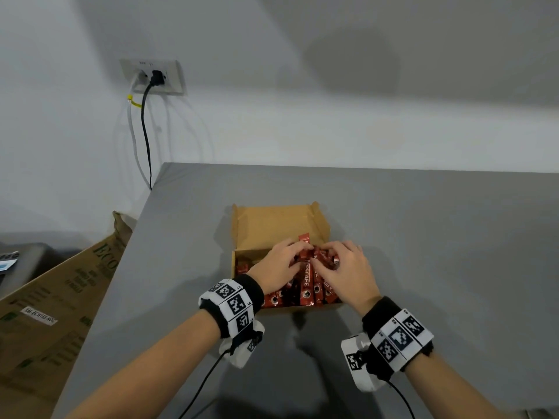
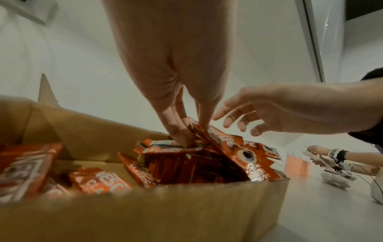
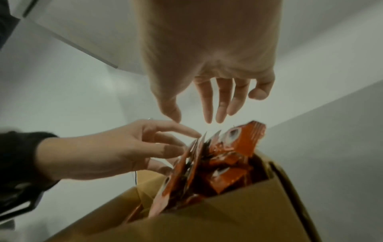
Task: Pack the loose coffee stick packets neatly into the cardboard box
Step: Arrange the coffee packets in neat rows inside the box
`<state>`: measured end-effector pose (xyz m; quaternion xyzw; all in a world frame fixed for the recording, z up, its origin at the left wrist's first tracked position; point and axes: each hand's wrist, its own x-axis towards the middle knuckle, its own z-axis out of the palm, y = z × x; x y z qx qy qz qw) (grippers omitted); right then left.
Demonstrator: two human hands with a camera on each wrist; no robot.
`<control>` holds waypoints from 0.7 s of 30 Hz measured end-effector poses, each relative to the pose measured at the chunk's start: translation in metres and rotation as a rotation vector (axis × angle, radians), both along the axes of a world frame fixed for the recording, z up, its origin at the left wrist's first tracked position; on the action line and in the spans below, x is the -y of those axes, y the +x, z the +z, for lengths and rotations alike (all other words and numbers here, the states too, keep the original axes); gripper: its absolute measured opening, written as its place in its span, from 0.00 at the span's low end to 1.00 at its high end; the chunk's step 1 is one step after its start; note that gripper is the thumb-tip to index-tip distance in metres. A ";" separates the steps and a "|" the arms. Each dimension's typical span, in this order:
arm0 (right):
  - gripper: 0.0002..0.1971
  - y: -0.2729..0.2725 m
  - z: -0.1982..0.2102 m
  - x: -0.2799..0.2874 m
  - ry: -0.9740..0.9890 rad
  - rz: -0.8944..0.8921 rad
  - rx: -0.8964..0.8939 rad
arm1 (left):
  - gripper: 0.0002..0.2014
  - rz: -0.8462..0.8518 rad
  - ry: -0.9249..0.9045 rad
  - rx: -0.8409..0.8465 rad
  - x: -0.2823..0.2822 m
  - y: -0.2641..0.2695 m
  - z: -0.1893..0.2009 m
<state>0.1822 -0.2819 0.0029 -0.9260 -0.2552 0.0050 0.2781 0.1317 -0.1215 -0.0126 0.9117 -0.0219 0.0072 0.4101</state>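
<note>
Grey covers the flat table point(image 1: 423, 237), which stands against a pale wall point(image 1: 302, 86) with a socket point(image 1: 152, 76) and a black cord point(image 1: 146, 131) hanging down. A big brown carton point(image 1: 54, 313) leans by the table's left edge. The table is bare to the right of the box and behind it. The box point(image 1: 278, 223) sits near the middle, open at the top, with its lid flap standing up at the far side. Red packets point(image 1: 305, 285) fill it. Those on the right side stand on end in a bunch, leaning, with their long sides running from near to far; those on the left side lie flatter on the box floor. The left hand point(image 1: 276, 264) reaches in, and its fingers point(image 2: 182, 129) pinch the tops of the standing packets. The right hand point(image 1: 348, 270) is just beside it, fingers spread and a little bent over the bunch; the wrist views show it holding nothing.
</note>
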 end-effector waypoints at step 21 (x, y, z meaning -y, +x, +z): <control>0.19 -0.016 -0.011 -0.018 -0.222 0.134 0.117 | 0.31 -0.131 0.610 -0.227 -0.035 -0.016 -0.009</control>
